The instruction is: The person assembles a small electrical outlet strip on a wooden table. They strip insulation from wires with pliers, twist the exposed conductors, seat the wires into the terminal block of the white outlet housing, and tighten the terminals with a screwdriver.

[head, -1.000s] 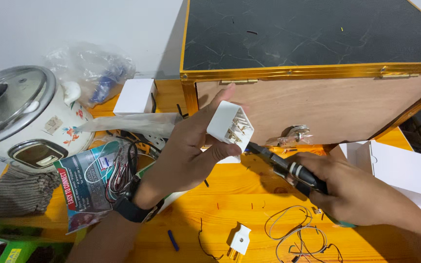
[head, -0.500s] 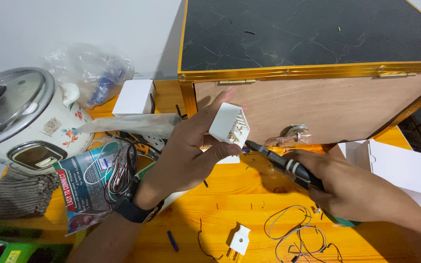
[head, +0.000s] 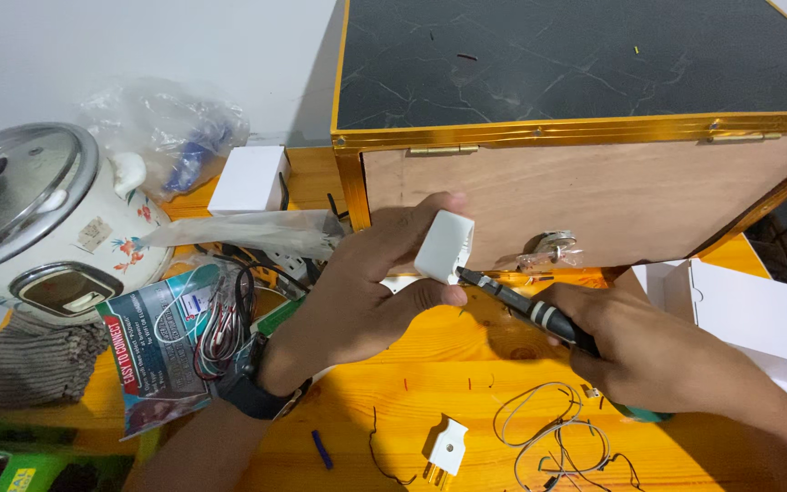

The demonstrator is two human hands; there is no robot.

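Note:
My left hand (head: 366,296) grips a small white plastic plug housing (head: 444,246), held up in front of a wooden cabinet. My right hand (head: 649,351) holds a black screwdriver (head: 521,307) whose tip touches the underside of the housing. A second white plug piece with metal pins (head: 448,446) lies on the orange table (head: 430,364) below my hands. A dark watch sits on my left wrist.
A wooden cabinet (head: 594,196) with a dark top and gold trim stands behind. A white rice cooker (head: 38,223) is at left, with a printed packet and wires (head: 175,337) beside it. Thin loose wire (head: 548,437) lies on the table. White cardboard boxes (head: 758,319) sit at right.
The left hand has turned the white housing so its open pin side faces away. The screwdriver tip has moved in against the housing.

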